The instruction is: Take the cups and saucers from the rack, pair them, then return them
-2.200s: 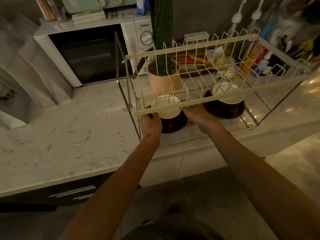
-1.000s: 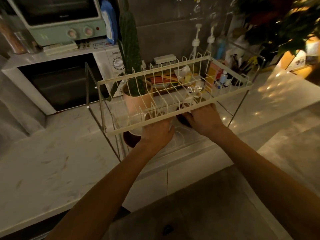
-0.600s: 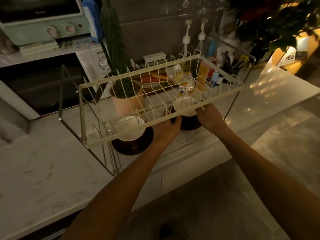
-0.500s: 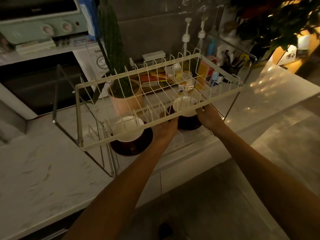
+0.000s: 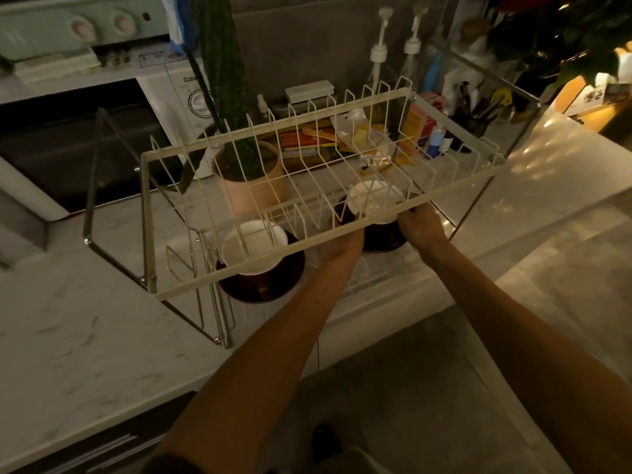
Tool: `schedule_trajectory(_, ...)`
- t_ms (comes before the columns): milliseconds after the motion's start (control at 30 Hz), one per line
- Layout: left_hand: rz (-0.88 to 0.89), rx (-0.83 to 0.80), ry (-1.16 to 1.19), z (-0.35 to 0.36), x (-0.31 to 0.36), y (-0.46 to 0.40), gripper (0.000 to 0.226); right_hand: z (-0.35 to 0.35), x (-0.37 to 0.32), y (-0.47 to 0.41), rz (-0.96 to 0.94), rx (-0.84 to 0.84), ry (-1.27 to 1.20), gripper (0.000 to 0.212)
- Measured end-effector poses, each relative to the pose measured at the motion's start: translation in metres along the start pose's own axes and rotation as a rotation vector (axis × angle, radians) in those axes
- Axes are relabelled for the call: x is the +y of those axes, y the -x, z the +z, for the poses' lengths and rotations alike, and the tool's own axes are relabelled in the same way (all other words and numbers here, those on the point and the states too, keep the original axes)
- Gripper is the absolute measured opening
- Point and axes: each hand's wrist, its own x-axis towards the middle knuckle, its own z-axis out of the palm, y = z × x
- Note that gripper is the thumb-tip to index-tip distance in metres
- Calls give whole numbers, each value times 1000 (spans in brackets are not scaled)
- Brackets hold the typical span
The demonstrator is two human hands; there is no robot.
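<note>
A cream wire rack (image 5: 239, 278) stands on the marble counter. Under its top tier sit two white cups on dark brown saucers. The left cup (image 5: 253, 244) rests on its saucer (image 5: 287, 282), with no hand on it. The right cup (image 5: 372, 200) rests on the right saucer (image 5: 384, 239). My left hand (image 5: 338, 249) grips that saucer's left edge, its fingers partly hidden behind the rack's front rail. At the saucer's right edge, beside the cup, my right hand (image 5: 420, 227) holds on.
A potted cactus (image 5: 246, 179) stands behind the rack, with a microwave (image 5: 85, 145) to its left. Bottles, boxes and a pen holder (image 5: 475, 121) crowd the back right. Bare counter (image 5: 68, 336) lies left of the rack, and the floor is below me.
Both hands left the left cup and saucer and moved right to the right saucer. Over the last half second they have stayed there.
</note>
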Motion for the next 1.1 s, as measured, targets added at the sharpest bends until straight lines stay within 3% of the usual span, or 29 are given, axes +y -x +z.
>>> schedule_trajectory(133, -23, -34, 81, -2, 2, 4, 48, 0, 0, 3, -4, 25, 18, 41)
schedule_trajectory(300, 27, 81, 123, -3, -2, 10, 51, 3, -2, 8, 2, -4, 7, 41)
schedule_trajectory(400, 48, 66, 122, -10, -8, 11, 50, 5, -5, 14, -5, -12, 11, 41)
schedule_trajectory(567, 47, 185, 56, -7, -37, -21, 93, 8, -7, 22, -6, -11, 12, 34)
schedule_trajectory(767, 63, 193, 63, -14, -42, -16, 103, 8, -11, 32, -34, -36, 4, 37)
schedule_trajectory(967, 77, 136, 31, -20, -22, 10, 63, 7, -14, 34, -31, -61, -3, 40)
schedule_trajectory(1100, 78, 85, -107, -26, -21, 7, 72, 5, -18, 36, -52, -68, 58, 44)
